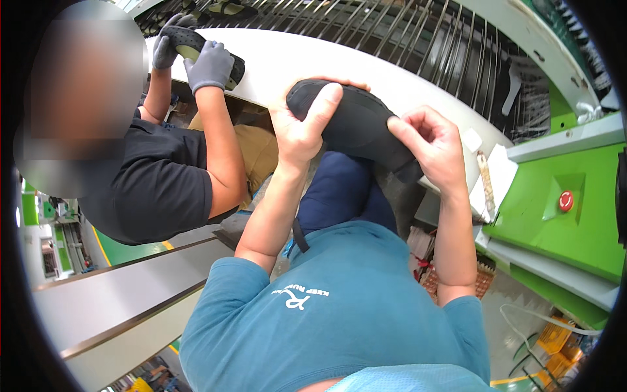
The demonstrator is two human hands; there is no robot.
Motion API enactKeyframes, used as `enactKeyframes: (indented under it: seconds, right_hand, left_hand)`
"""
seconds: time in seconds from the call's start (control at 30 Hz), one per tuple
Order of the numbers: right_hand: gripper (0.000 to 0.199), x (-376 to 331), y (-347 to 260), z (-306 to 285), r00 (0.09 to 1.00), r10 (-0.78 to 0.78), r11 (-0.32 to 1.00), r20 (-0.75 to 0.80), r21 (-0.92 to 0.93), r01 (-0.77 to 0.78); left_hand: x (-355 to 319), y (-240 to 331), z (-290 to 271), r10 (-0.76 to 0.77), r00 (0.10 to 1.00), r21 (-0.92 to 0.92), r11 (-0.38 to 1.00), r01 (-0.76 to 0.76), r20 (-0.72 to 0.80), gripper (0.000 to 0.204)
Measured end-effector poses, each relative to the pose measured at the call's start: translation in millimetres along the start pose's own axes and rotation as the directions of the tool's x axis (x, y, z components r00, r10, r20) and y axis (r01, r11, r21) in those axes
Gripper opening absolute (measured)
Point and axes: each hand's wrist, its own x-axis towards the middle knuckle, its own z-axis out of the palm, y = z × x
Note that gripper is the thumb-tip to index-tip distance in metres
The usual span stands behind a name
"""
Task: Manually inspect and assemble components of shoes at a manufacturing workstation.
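A black shoe upper (362, 127) is held up in front of me, above my lap and near the white table edge. My left hand (310, 124) grips its rounded left end, the thumb lying over the top face and the fingers mostly hidden behind it. At the other end, my right hand (428, 144) is closed, thumb and forefinger pinched at the upper's right edge. Whether a small scrap or thread sits in that pinch cannot be made out. The upper's narrow lower end hangs down beside my right wrist.
A co-worker to my left, in grey gloves (212, 65), holds another dark shoe piece (186, 40). Metal rods (392, 29) line the far side of the white table (261, 49). At right stands a green machine (532, 225) with a red button (566, 200).
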Motion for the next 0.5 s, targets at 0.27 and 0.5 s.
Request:
enactKeyframes:
  seconds: [0.27, 0.5]
  right_hand:
    - [0.056, -17, 32, -47, 0.982, 0.187, 0.905, 0.035, 0.382, -0.186]
    - [0.055, -4, 3, -26, 0.997, -0.041, 0.943, -0.058, 0.327, 0.058]
  left_hand:
    - [-62, -58, -27, -0.245, 0.877, 0.102, 0.945, 0.311, -0.413, 0.033]
    - [-48, -82, -19, -0.273, 0.962, -0.047, 0.961, 0.272, -0.006, 0.055]
